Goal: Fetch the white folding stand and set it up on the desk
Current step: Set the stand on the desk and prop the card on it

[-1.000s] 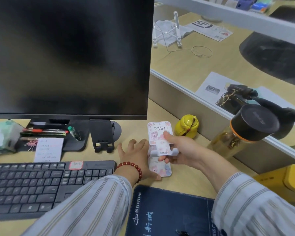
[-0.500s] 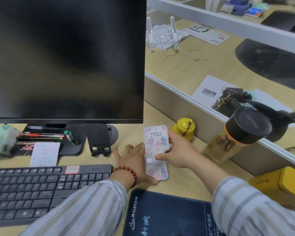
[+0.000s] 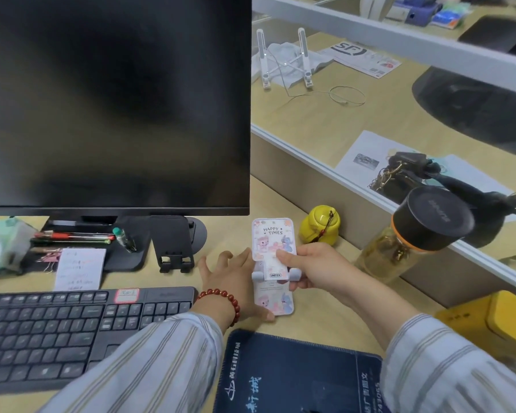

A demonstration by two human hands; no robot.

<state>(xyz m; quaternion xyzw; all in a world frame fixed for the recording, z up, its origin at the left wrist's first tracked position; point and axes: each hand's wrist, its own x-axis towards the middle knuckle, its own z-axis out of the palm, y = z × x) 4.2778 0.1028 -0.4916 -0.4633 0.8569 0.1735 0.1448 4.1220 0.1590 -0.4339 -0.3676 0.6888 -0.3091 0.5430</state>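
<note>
The white folding stand [image 3: 272, 242], printed with pastel cartoons and "HAPPY TIMES", sits on the wooden desk [image 3: 319, 317] just right of the monitor. Its base lies flat and its upper panel is tilted up, with a small white ledge showing at the hinge. My right hand [image 3: 313, 269] pinches the upper panel and ledge from the right. My left hand [image 3: 231, 277], with a red bead bracelet on the wrist, lies against the stand's left edge with fingers spread and the thumb pinning the base's near corner.
A black monitor [image 3: 116, 99] fills the left. Below it stand a black phone stand [image 3: 173, 245] and a keyboard [image 3: 72, 326]. A yellow jar [image 3: 319, 225], a black-lidded bottle [image 3: 414, 234], a yellow box [image 3: 495, 320] and a partition [image 3: 340, 186] line the right. A dark mouse pad [image 3: 295, 371] lies near me.
The stand's upper panel, folded almost flat half a second ago, is lifted again by my right hand and the ledge shows. My left hand has stayed on the base.
</note>
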